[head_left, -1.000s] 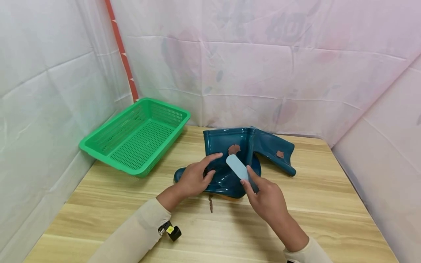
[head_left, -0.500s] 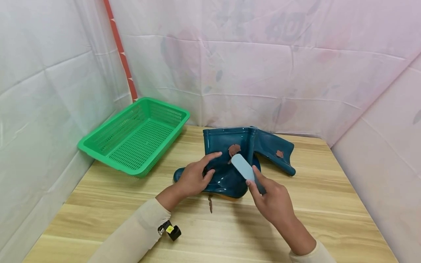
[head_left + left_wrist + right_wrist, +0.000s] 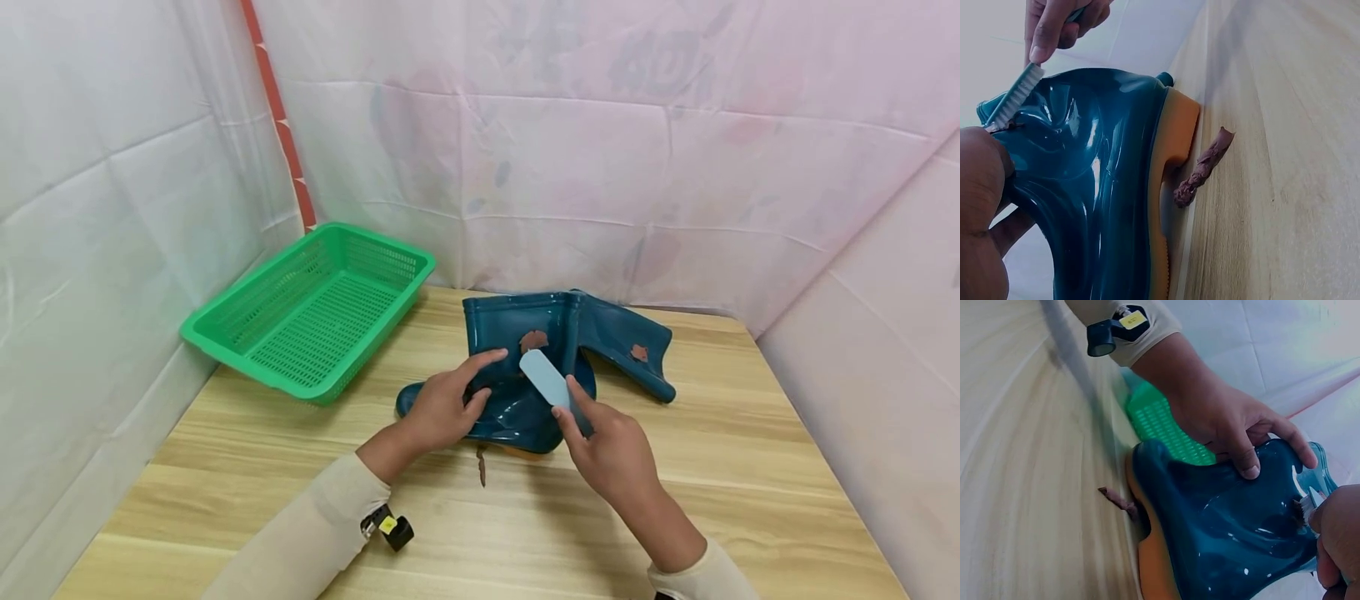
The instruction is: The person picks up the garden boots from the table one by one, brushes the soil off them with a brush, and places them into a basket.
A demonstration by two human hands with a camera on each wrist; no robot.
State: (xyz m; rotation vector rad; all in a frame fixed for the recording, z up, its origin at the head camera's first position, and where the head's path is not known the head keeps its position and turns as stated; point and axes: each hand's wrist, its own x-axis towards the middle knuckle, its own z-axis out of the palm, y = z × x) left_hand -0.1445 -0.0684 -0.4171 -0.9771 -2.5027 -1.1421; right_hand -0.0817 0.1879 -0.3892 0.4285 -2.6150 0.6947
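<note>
A glossy dark teal rain boot (image 3: 517,408) with an orange sole (image 3: 1175,137) stands upright on the table. My left hand (image 3: 442,408) grips its shaft from the left, thumb on the near side and fingers round the front. My right hand (image 3: 615,458) holds a scrub brush (image 3: 545,381) with a pale blue back, finger and thumb along its edges. The white bristles (image 3: 1017,100) face the shaft, right at the lower edge of a brown smear (image 3: 534,340). Below the sole a crumbly brown strip (image 3: 1205,167) lies on the wood.
Behind and to the right, a second teal boot (image 3: 618,325) lies tipped over, bearing another brown smear (image 3: 639,352). A green perforated basket (image 3: 322,308) sits at the back left. White cloth walls (image 3: 555,167) stand along the back and sides of the wooden table (image 3: 735,433).
The brush in my right hand shifts a little right and down, then back up and left toward the smear. My left hand and the boot stay in place.
</note>
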